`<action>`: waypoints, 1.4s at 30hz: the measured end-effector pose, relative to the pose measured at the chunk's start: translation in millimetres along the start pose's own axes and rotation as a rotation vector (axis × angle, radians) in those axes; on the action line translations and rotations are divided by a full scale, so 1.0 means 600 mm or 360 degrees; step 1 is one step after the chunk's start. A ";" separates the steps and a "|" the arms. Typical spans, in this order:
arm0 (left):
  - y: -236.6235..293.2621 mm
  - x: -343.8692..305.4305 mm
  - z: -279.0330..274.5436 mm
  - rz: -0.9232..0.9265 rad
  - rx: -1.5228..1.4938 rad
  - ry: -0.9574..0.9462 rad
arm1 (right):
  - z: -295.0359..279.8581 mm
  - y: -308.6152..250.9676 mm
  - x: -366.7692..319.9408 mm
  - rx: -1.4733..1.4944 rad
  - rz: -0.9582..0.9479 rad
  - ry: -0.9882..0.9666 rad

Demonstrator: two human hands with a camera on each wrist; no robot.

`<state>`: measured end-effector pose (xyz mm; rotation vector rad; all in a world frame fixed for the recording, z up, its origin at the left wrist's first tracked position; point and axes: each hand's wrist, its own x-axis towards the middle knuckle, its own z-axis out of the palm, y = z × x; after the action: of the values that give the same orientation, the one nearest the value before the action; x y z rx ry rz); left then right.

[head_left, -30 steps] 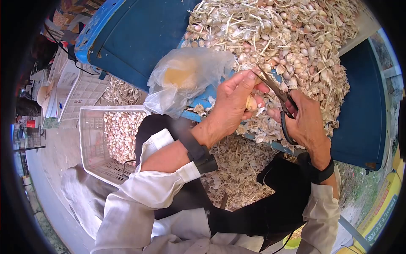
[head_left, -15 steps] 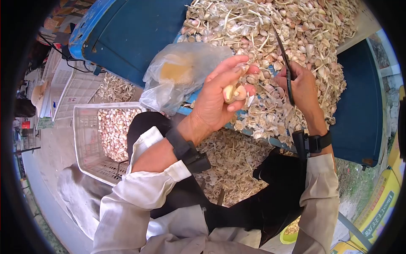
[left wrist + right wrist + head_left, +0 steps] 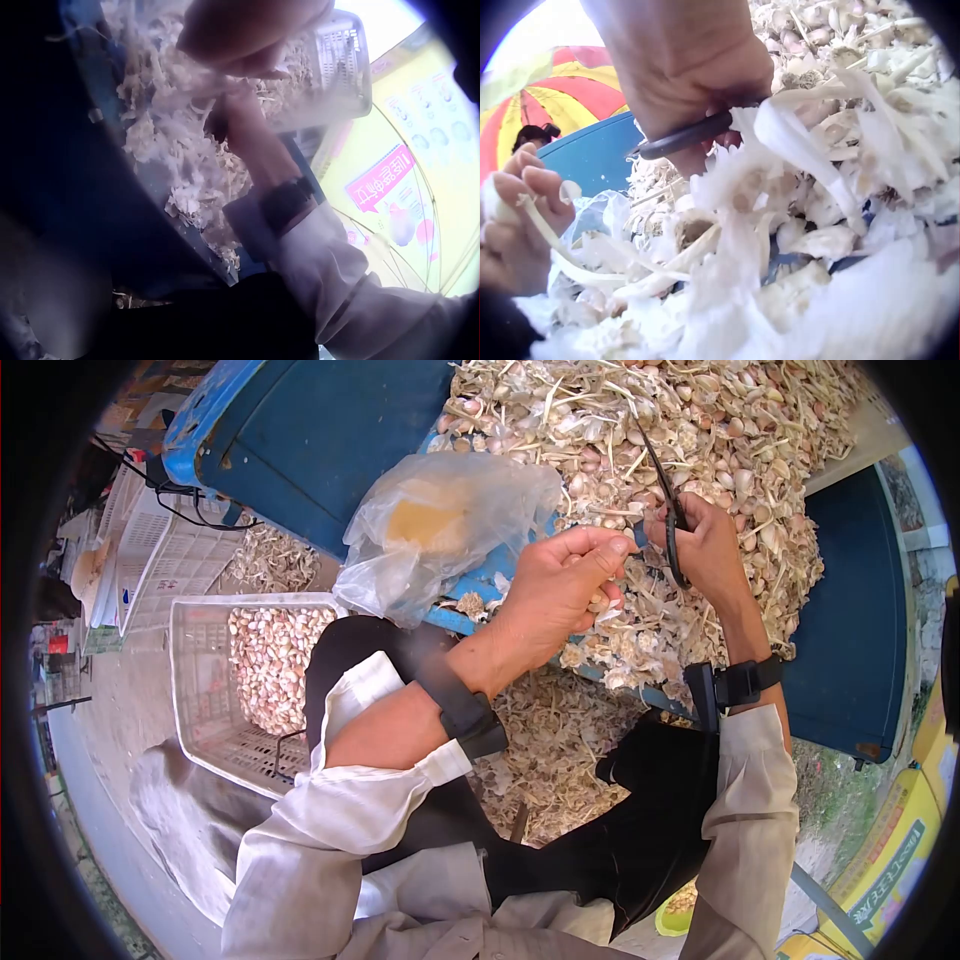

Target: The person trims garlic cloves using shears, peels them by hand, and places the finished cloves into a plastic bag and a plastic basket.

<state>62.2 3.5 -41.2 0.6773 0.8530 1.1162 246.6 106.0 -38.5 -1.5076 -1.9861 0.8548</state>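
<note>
My left hand (image 3: 560, 588) holds garlic cloves (image 3: 600, 602) in its curled fingers, with thumb and forefinger tips together, above the near edge of the heap. A pale clove also shows in that hand in the right wrist view. My right hand (image 3: 708, 545) grips black-handled scissors (image 3: 672, 490), whose blades point away over the garlic heap (image 3: 760, 480). In the right wrist view the scissors' handle loop (image 3: 686, 138) crosses under the hand, and its fingertips are down among the husks, partly hidden. Loose cloves, dry skins and stalks make up the heap.
A clear plastic bag (image 3: 490, 490) with something yellowish inside lies left of the heap on the blue table (image 3: 300, 450). At lower left stands a white crate (image 3: 205, 710) holding many cloves. Husks (image 3: 545, 760) cover the ground between the legs. A green bowl (image 3: 672, 922) sits at lower right.
The scissors, earlier up at the left hand's fingertips, have swung away to the right over the heap. The left hand opened its fingers, showing cloves, then closed them and turned palm inward.
</note>
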 end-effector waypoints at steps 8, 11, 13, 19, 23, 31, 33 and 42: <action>-0.015 0.006 0.028 0.0384 0.0097 -0.0033 | -0.024 -0.067 -0.073 0.0884 0.0140 -0.0323; -0.014 0.009 0.012 0.0319 0.0334 0.0033 | -0.026 -0.066 -0.083 0.0284 0.0107 -0.0091; -0.015 0.013 0.002 0.0400 0.0362 0.0153 | -0.045 -0.084 -0.100 -0.0399 -0.0054 -0.0050; -0.015 0.014 -0.006 0.0482 0.0408 0.0223 | -0.043 -0.064 -0.131 -0.0671 -0.0234 -0.0079; -0.013 0.018 -0.015 0.0543 0.0597 0.0188 | -0.047 -0.058 -0.126 -0.0667 -0.0191 -0.0167; 0.019 -0.005 -0.013 0.0199 -0.0304 -0.0064 | 0.011 -0.003 -0.032 -0.0366 -0.0446 0.0188; 0.017 -0.004 -0.019 0.0124 -0.0388 -0.0128 | 0.027 0.001 -0.020 -0.0530 -0.0274 0.0137; 0.009 0.000 -0.008 -0.0135 -0.0034 -0.0097 | -0.018 -0.054 -0.059 0.0960 0.0112 -0.0317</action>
<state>55.4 5.7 -39.3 0.6484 0.8098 1.0221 242.7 67.4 -8.0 -1.1726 -1.5906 1.5178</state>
